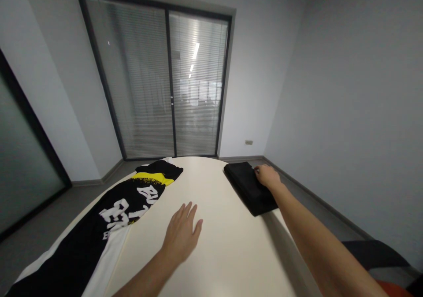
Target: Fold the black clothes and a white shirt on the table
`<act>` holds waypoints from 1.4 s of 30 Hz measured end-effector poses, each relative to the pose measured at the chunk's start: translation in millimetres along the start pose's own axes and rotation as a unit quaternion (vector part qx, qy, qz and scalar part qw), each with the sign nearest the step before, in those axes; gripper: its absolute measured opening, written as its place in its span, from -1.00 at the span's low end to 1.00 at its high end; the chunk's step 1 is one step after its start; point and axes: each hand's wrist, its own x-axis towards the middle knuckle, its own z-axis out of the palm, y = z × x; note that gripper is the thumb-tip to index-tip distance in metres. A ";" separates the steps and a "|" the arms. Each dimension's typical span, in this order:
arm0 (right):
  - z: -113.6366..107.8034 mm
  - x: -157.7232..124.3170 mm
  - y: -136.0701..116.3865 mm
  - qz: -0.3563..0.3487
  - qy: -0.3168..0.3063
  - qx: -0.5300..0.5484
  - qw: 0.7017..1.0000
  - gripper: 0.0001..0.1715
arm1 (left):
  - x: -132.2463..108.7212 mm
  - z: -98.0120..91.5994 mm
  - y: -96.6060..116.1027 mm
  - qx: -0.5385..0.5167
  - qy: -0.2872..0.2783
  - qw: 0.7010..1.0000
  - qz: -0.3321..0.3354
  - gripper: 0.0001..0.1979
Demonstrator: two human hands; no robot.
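My left hand (183, 231) is open above the middle of the pale table (211, 261), palm down with its fingers stretched forward, holding nothing. On the right side of the table lies a folded black cloth (247, 187), flat and roughly rectangular. My right hand (267, 176) is at its far right edge, fingers curled against the fabric; the fingertips are partly hidden. Along the left side of the table a black, white and yellow printed shirt (128, 204) with white lettering is spread out, apart from both hands.
Beyond the table stands a glass partition (198, 85) with blinds and a dark frame. A wall socket (249, 142) sits low on the white wall (346, 90). A dark chair (373, 253) is at the lower right, below table height.
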 end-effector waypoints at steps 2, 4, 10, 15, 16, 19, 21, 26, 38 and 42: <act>0.7 -10.1 -20.8 0.003 0.013 0.005 1.000 -0.44 | 0.0 -0.7 1.1 0.007 -0.004 1.000 -0.005 -0.46; 5.4 -27.0 -42.4 -0.017 0.020 0.016 1.000 -0.26 | -0.2 -1.9 2.3 0.011 -0.009 1.000 -0.007 -0.45; 27.7 -75.2 -71.1 -0.057 -0.076 -0.091 0.991 0.02 | -0.7 -4.2 3.3 0.010 -0.012 1.000 -0.005 -0.45; 18.3 -76.9 -63.7 -0.072 -0.038 -0.128 0.988 -0.27 | -1.5 -4.7 3.9 0.008 -0.015 1.000 -0.006 -0.45; 16.0 -76.7 -62.7 -0.080 -0.027 -0.142 0.986 -0.28 | -1.6 -4.6 3.9 0.007 -0.014 1.000 -0.006 -0.45; 16.2 -79.8 -63.2 -0.076 -0.052 -0.158 0.983 -0.29 | -1.8 -4.1 3.3 0.004 -0.013 1.000 -0.006 -0.44; 21.2 -83.6 -66.2 -0.054 -0.069 -0.145 0.985 -0.29 | -1.8 -3.7 2.6 0.002 -0.013 1.000 -0.005 -0.44; 32.6 -92.4 -82.4 -0.046 -0.003 -0.137 0.989 -0.23 | -1.9 -3.5 2.8 0.004 -0.004 1.000 -0.005 -0.46; 81.0 -145.6 -150.8 -0.202 0.006 0.062 0.977 -0.43 | 17.7 -26.1 -34.0 0.134 0.100 0.984 -0.065 -0.53; 83.6 -146.8 -145.3 -0.212 -0.008 0.097 0.972 -0.48 | 21.9 -25.9 -64.5 0.212 0.112 0.958 -0.161 -0.51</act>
